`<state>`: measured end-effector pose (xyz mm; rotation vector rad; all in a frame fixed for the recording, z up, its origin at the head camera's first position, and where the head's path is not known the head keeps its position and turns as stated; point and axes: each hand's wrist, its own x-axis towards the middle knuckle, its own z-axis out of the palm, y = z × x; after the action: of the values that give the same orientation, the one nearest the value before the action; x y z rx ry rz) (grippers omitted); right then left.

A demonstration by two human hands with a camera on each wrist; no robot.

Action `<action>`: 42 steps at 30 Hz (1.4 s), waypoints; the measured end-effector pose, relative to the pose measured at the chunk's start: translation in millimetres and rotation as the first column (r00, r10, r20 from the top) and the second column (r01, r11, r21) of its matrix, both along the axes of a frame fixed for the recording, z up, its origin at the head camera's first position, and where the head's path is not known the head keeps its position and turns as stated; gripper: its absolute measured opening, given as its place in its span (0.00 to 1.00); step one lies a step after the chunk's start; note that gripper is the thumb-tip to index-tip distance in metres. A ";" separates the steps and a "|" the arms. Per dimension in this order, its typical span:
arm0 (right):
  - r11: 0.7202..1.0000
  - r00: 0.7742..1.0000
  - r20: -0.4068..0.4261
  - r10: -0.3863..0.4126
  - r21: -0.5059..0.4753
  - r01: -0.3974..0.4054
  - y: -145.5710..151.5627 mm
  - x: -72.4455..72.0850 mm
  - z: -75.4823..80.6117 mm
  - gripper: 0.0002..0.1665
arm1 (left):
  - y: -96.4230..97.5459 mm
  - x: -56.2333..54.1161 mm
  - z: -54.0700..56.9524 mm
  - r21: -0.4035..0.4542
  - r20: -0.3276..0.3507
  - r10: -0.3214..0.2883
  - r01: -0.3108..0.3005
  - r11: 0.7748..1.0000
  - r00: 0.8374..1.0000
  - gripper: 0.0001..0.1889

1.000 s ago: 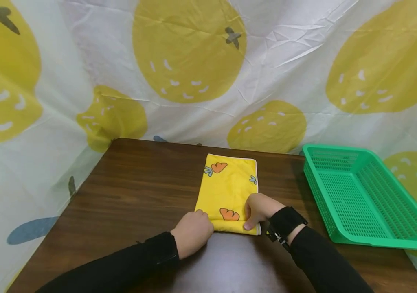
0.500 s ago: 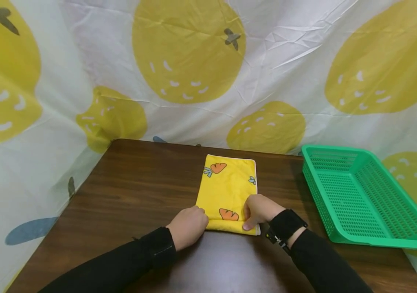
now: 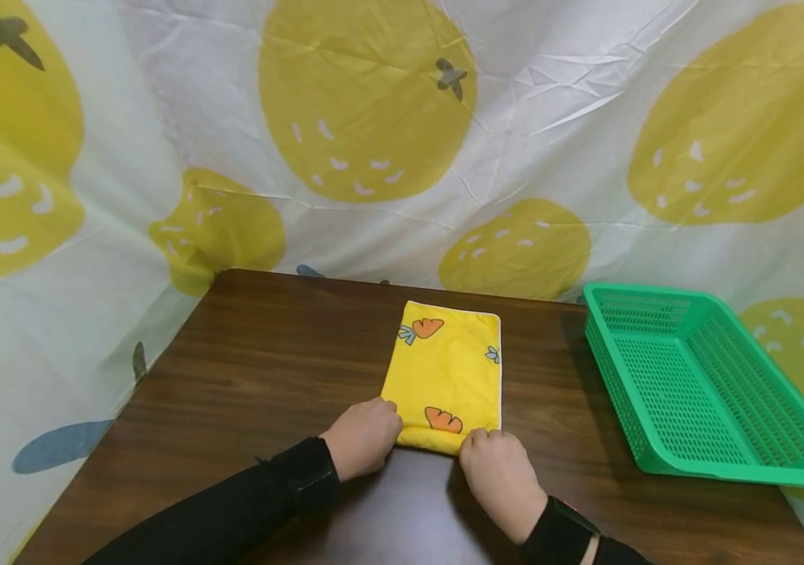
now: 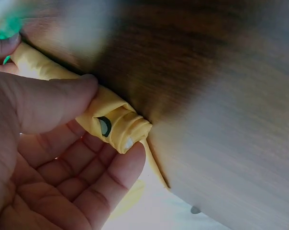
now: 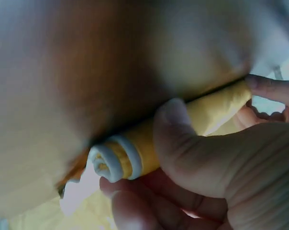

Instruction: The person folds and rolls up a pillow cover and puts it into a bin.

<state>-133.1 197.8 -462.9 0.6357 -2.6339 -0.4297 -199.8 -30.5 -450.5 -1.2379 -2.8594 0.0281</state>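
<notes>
A yellow cloth (image 3: pixel 444 369) with carrot prints and white edging lies on the brown table, its near edge wound into a small roll. At the roll's left end my left hand (image 3: pixel 363 437) pinches it, thumb on the near side and fingers beneath, as the left wrist view shows. My right hand (image 3: pixel 501 479) grips the other end. In the right wrist view the right thumb (image 5: pixel 175 129) presses on the rolled cloth (image 5: pixel 130 153), whose spiral end with white trim pokes out past the fingers. The cloth's far part lies flat.
A green plastic basket (image 3: pixel 723 471) with perforated sides stands at the right of the wooden table (image 3: pixel 268 353). Behind and to the left hangs a white sheet (image 3: pixel 374 235) printed with yellow fruit, close to the table's back edge.
My right hand has shifted from the cloth's right side down to the roll's near right end, with its grip turned. My left hand moved slightly left to the roll's end.
</notes>
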 end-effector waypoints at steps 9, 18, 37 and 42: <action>0.999 0.999 0.015 -0.048 -0.025 0.049 -6.0 4.0 0.6 0.11 | 0.1 -1.2 -2.1 -0.009 -0.043 0.000 0.000 1.000 0.999 0.07; 0.998 0.999 -0.014 -0.051 -0.025 0.050 -8.8 4.9 -0.2 0.12 | -3.9 -3.7 -4.2 0.055 -0.152 -0.053 0.062 0.997 0.987 0.06; 0.997 0.996 0.039 -0.079 0.000 0.079 -10.7 2.7 -1.3 0.10 | 15.9 -47.3 8.2 -0.099 0.253 0.028 -0.003 0.995 0.967 0.13; 0.997 0.996 0.053 -0.075 -0.001 0.076 -10.0 1.5 -1.2 0.10 | 29.6 -59.6 19.5 -0.243 0.351 0.072 0.016 0.970 0.934 0.13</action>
<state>-131.7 187.9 -464.1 0.5552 -2.7149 -0.4374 -259.4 -0.9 -431.0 -1.3682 -3.2703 0.1759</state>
